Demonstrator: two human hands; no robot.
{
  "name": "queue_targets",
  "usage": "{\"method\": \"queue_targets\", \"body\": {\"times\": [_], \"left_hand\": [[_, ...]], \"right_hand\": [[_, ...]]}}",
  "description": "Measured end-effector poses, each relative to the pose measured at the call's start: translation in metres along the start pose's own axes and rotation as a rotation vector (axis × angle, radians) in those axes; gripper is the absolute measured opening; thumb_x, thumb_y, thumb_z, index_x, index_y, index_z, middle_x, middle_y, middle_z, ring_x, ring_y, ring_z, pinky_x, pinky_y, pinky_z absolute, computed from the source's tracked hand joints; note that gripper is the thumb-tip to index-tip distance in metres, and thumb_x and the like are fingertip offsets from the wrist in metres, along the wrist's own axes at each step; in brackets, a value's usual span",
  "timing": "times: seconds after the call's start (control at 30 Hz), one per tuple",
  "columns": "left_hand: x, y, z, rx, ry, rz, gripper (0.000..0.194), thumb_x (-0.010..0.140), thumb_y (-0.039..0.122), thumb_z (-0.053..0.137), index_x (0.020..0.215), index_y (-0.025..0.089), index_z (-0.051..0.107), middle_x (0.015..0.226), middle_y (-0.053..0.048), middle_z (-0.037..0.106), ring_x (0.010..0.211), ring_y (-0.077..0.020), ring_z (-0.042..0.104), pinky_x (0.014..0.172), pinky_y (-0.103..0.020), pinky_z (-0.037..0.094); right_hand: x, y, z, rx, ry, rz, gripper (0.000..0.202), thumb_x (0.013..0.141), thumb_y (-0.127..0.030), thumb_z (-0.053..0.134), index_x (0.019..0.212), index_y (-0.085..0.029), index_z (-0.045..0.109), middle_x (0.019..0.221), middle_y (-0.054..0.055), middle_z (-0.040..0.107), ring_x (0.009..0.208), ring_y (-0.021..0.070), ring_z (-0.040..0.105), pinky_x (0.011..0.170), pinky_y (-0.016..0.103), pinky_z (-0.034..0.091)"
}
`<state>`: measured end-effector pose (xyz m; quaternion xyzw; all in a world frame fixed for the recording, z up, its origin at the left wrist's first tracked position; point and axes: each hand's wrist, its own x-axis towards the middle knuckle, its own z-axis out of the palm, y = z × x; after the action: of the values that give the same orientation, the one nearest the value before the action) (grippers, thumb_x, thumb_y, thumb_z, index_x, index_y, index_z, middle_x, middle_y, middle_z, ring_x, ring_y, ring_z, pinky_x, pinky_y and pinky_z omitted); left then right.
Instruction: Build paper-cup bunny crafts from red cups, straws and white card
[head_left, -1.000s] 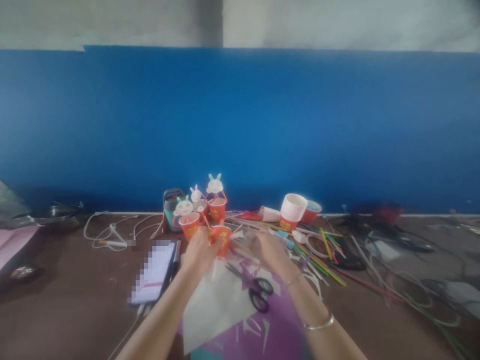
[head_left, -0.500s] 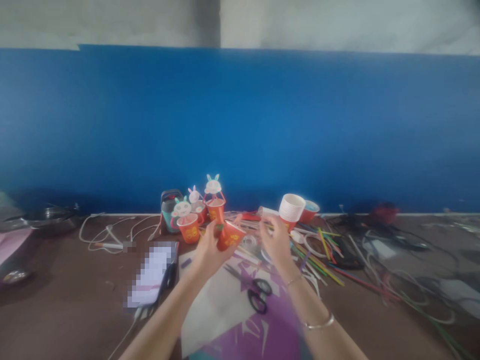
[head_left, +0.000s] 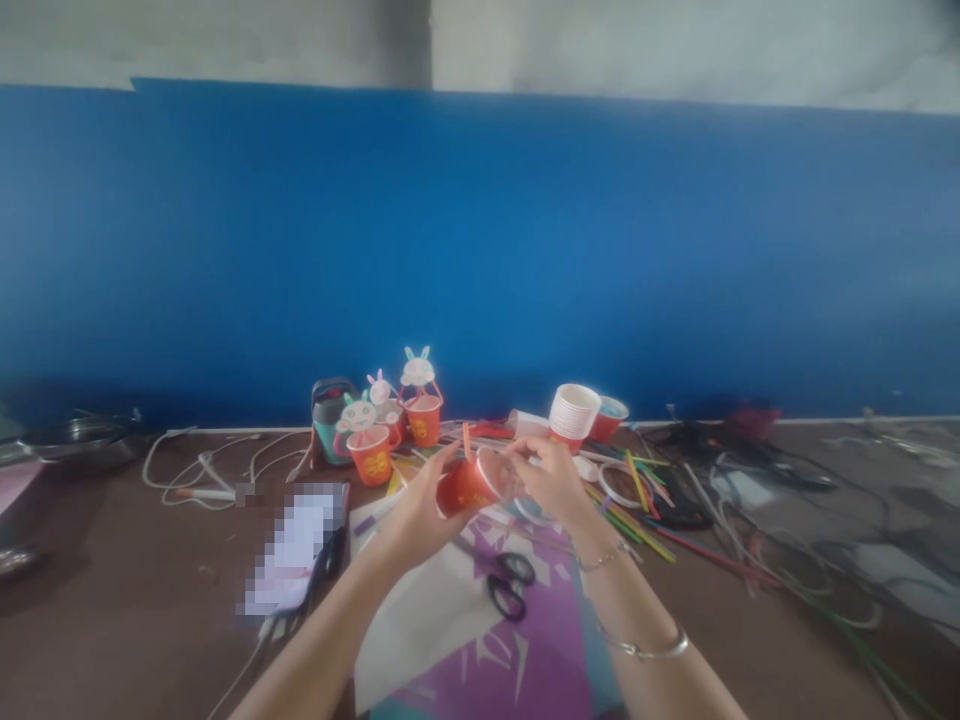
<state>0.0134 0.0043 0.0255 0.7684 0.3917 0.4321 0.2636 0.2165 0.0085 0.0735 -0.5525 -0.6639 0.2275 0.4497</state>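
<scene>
My left hand (head_left: 416, 515) is wrapped round a red paper cup (head_left: 469, 487), tilted with its mouth toward the right. A red strip (head_left: 466, 442) stands up from the cup's side. My right hand (head_left: 553, 482) is at the cup's rim, its thumb and fingers pinched together; whatever lies between them is too blurred to make out. Below the hands, black-handled scissors (head_left: 511, 585) rest on purple and white paper sheets (head_left: 536, 640). Behind and to the left stand red cups (head_left: 370, 458) topped with rabbit-face cutouts (head_left: 418, 370).
Stacked paper cups (head_left: 574, 412) stand at the back, right of centre, near coloured sticks (head_left: 634, 515). A phone (head_left: 296, 550) lies on the left, beside white cables. Tangled cables cover the right side. A metal pan (head_left: 82, 440) is far left.
The cup in my left hand has turned so its mouth points right. My right hand has moved left to its rim and its fingers have closed. The view has shifted slightly.
</scene>
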Motion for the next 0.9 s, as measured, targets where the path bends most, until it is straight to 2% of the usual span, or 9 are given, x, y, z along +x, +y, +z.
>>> {"method": "queue_targets", "body": {"times": [0.13,0.23,0.33,0.43,0.57,0.7,0.9], "left_hand": [[0.001,0.002,0.002,-0.012,0.006,-0.026,0.073,0.076,0.033,0.071,0.139,0.021,0.037,0.127,-0.015,0.057,0.113,-0.0285,0.058,0.097,-0.043,0.046],[0.002,-0.003,0.003,-0.120,-0.008,-0.074,0.071,0.075,0.034,0.072,0.137,0.021,0.039,0.125,-0.014,0.058,0.114,-0.0278,0.058,0.096,-0.041,0.047],[0.003,-0.008,0.004,-0.237,-0.011,-0.112,0.070,0.075,0.032,0.071,0.135,0.020,0.037,0.127,-0.014,0.057,0.118,-0.0274,0.056,0.099,-0.042,0.046],[0.002,-0.010,0.004,-0.239,-0.007,-0.149,0.070,0.074,0.033,0.073,0.134,0.019,0.038,0.129,-0.015,0.056,0.121,-0.0281,0.054,0.101,-0.043,0.044],[0.002,-0.007,0.003,-0.196,-0.035,-0.154,0.069,0.072,0.032,0.075,0.132,0.020,0.042,0.126,-0.014,0.058,0.119,-0.0288,0.055,0.099,-0.042,0.045],[0.002,-0.001,0.003,-0.202,-0.031,-0.108,0.065,0.073,0.031,0.073,0.130,0.020,0.044,0.125,-0.013,0.060,0.116,-0.0271,0.057,0.098,-0.039,0.046],[0.001,0.002,0.005,-0.233,-0.034,-0.124,0.065,0.074,0.031,0.073,0.131,0.019,0.044,0.123,-0.014,0.060,0.112,-0.0268,0.059,0.094,-0.038,0.049]], "right_hand": [[-0.001,-0.004,0.001,0.017,-0.012,0.037,0.021,0.079,-0.033,0.058,0.075,-0.017,0.071,0.067,0.004,0.070,0.056,0.0168,0.061,0.051,0.026,0.046],[-0.001,-0.005,-0.004,0.153,-0.051,0.120,0.029,0.079,-0.038,0.060,0.090,-0.016,0.073,0.078,0.007,0.074,0.065,0.0198,0.066,0.052,0.027,0.051],[-0.001,-0.004,-0.010,0.248,-0.134,0.115,0.031,0.078,-0.037,0.061,0.096,-0.016,0.073,0.086,0.007,0.074,0.072,0.0196,0.068,0.057,0.027,0.053],[0.000,-0.004,-0.011,0.235,-0.178,0.118,0.027,0.078,-0.036,0.062,0.091,-0.015,0.073,0.080,0.006,0.073,0.069,0.0182,0.067,0.057,0.026,0.052],[-0.002,-0.007,-0.007,0.182,-0.139,0.099,0.026,0.081,-0.039,0.060,0.079,-0.016,0.072,0.070,0.004,0.071,0.064,0.0169,0.065,0.054,0.024,0.050],[-0.004,-0.009,-0.006,0.100,-0.093,0.033,0.030,0.082,-0.038,0.058,0.062,-0.017,0.064,0.058,0.002,0.067,0.051,0.0129,0.058,0.049,0.022,0.045],[-0.005,-0.011,-0.007,0.158,-0.130,0.093,0.027,0.083,-0.037,0.055,0.065,-0.018,0.066,0.059,0.001,0.066,0.051,0.0128,0.057,0.045,0.021,0.042]]}}
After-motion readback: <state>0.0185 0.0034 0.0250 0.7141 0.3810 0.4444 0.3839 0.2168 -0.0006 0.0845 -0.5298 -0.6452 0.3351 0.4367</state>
